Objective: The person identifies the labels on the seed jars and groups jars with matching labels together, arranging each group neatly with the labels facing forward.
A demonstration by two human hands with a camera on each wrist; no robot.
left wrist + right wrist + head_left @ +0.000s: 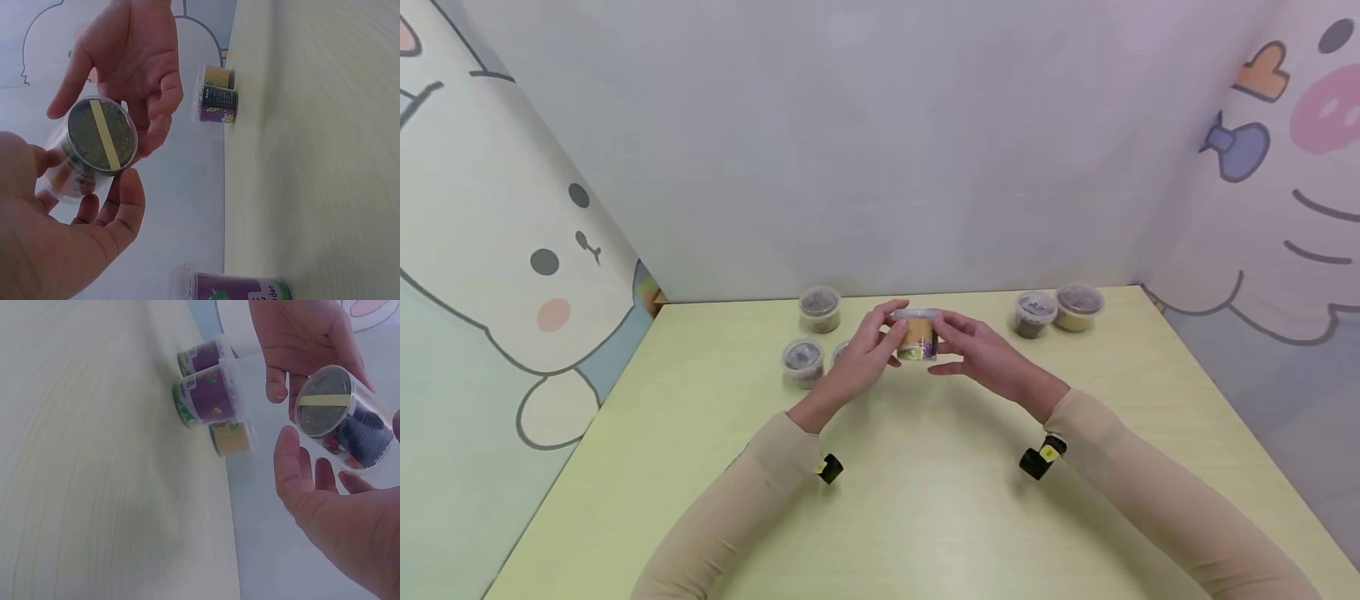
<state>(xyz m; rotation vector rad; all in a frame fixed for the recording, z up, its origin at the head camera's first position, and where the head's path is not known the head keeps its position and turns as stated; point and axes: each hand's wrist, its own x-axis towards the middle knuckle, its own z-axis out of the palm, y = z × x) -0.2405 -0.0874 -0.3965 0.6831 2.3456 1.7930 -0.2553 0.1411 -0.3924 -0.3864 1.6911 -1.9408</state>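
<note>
Above the middle of the table, a small clear plastic tub (pixel 917 337) with an orange label is held up between both hands. My left hand (pixel 867 350) grips its left side, thumb on the front. My right hand (pixel 988 357) holds the opposite side with thumb and fingers, some fingers spread below. Seen from the left wrist, the tub's base (pixel 103 134) is tilted toward the camera, showing dark contents and a pale yellow strip across it. The right wrist view shows the same tub (pixel 362 434) with dark label print. The lid looks on in the head view.
Left of the hands stand lidded tubs: one at the back (pixel 820 310), one nearer (pixel 802 363), and one (pixel 840 352) partly hidden by the left hand. Two more, a darker tub (pixel 1035 314) and a yellowish tub (pixel 1078 308), stand back right. A wall curtain (pixel 880 167) borders the table (pixel 925 500).
</note>
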